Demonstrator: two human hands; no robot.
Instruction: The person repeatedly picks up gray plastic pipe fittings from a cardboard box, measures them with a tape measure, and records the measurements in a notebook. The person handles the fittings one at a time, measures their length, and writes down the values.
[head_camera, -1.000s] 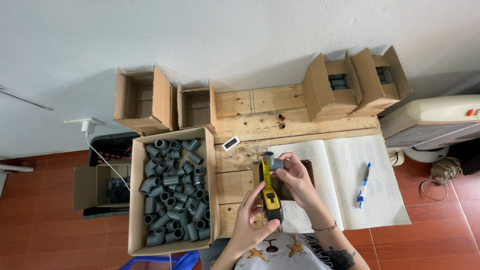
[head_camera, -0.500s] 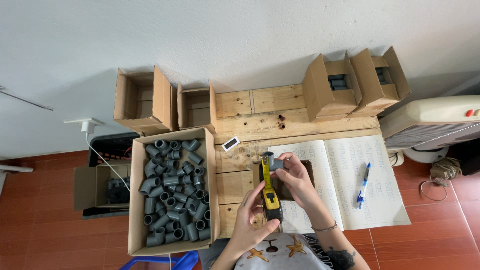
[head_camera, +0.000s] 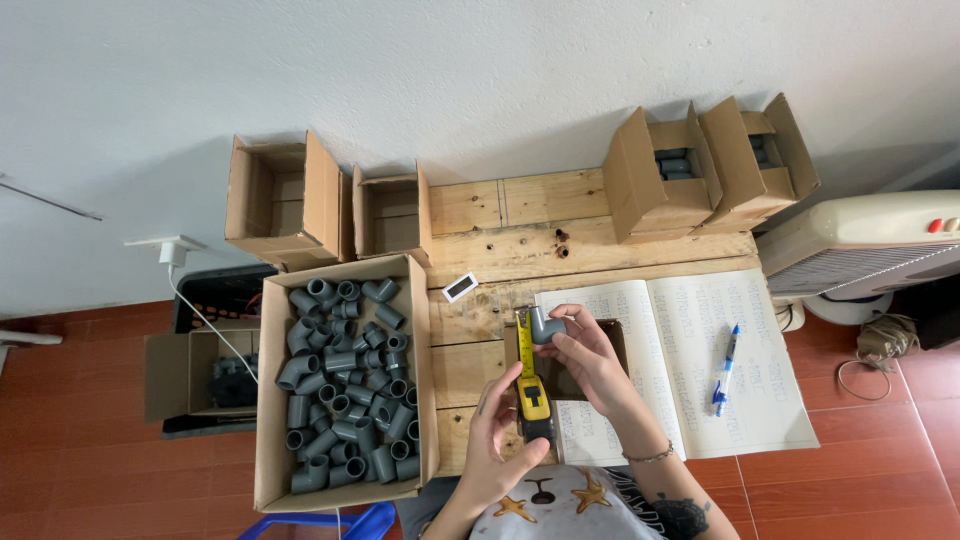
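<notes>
Hands (head_camera: 585, 362) around one elbow fitting (head_camera: 546, 324)

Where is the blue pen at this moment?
In the head view, the blue pen lies on the right page of the open notebook, right of both hands.

Left of the left grip (head_camera: 500, 440) on the tape measure (head_camera: 531, 395) lies a box of pipe fittings (head_camera: 345, 380) on the table (head_camera: 520, 225), while right of the right grip (head_camera: 585, 355), holding an elbow fitting (head_camera: 546, 324), a pen (head_camera: 724, 370) rests on the open notebook (head_camera: 700, 360), small boxes (head_camera: 705, 165) behind.
</notes>
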